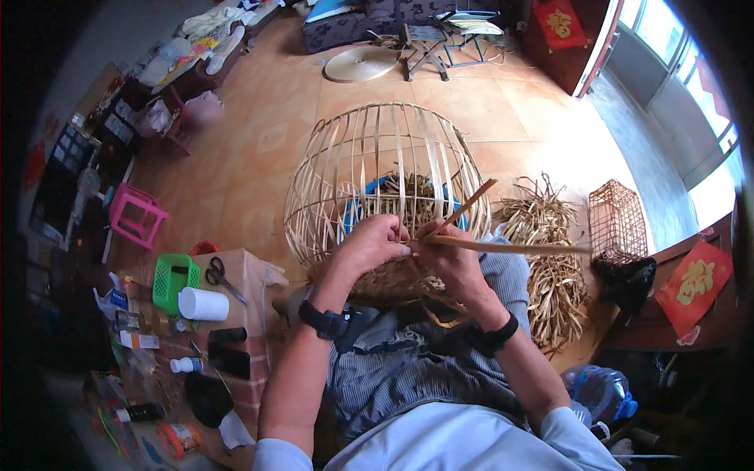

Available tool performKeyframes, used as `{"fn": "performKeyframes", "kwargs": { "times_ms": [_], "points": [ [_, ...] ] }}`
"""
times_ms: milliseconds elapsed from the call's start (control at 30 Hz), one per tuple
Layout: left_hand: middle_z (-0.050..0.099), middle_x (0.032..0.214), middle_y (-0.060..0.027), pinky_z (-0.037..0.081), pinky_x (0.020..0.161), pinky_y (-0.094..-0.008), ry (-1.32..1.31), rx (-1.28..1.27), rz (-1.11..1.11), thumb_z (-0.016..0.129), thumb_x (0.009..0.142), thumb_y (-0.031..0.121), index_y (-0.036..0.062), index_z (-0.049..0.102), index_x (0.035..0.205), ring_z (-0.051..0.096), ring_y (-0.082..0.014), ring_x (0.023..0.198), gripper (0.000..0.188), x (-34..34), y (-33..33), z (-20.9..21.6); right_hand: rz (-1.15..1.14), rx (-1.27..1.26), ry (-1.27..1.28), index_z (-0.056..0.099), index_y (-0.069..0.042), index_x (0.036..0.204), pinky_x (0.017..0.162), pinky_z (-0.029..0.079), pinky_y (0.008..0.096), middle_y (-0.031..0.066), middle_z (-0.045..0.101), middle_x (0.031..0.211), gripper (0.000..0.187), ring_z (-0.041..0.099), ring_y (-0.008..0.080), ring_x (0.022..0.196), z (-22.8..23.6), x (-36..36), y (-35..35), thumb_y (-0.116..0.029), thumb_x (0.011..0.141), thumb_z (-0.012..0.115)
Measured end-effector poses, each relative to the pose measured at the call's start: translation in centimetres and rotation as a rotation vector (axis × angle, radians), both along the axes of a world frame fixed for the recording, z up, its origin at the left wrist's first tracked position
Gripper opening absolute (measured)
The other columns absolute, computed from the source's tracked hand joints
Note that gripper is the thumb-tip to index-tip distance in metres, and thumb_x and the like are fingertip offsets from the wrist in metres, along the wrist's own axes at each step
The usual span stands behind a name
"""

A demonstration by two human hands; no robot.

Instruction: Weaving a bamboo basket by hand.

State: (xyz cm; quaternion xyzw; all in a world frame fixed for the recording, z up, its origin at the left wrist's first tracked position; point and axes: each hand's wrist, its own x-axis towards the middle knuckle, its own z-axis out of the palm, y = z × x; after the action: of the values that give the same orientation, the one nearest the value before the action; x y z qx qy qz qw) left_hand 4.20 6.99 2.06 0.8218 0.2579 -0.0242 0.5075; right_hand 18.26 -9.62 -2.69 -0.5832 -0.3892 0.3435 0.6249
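One rounded basket [401,184], straw-coloured, openwork, slender widely spaced ribs [431,169]

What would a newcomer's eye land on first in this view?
First, the big open-ribbed basket at the centre, left hand and right hand close together at its near side, a pale strip running rightward from the right one. Next, a heap of dry strips on the floor right of the basket; farther right, a red-and-gold sheet.

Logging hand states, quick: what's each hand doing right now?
Left hand: curled at the pale, round, slatted basket of woven strips; whether it grips can't be told.
Right hand: closed, holding a long, flat tan strip.
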Motion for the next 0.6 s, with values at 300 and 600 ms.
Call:
{"fn": "performKeyframes", "kwargs": {
  "times_ms": [300, 600],
  "points": [
    [0.075, 0.101, -0.0230, 0.058, 0.088, -0.0469, 0.030, 0.332, 0.131, 0.069, 0.087, 0.005, -0.0002, 0.071, 0.107, 0.074, -0.0399, 0.097, 0.021, 0.6, -2.5, -1.0, 0.085, -0.078, -0.101, 0.070, 0.000, 0.109, 0.070, 0.054, 0.0274, 0.0040, 0.072, 0.090, 0.018, 0.066, 0.0092, 0.082, 2.0, 0.2, -0.2, -0.017, 0.105, 0.075],
    [0.077, 0.095, -0.0250, 0.059, 0.086, -0.0555, -0.003, 0.468, 0.390, 0.075, 0.088, 0.014, 0.0056, 0.075, 0.100, 0.075, -0.0447, 0.095, 0.015, 1.4, -6.0, -1.2, 0.108, -0.019, -0.193, 0.073, 0.000, 0.114, 0.087, 0.058, 0.0341, 0.0110, 0.077, 0.104, 0.016, 0.071, 0.0179, 0.097, 1.3, 0.3, 0.2, -0.009, 0.103, 0.067]
  ]
}}
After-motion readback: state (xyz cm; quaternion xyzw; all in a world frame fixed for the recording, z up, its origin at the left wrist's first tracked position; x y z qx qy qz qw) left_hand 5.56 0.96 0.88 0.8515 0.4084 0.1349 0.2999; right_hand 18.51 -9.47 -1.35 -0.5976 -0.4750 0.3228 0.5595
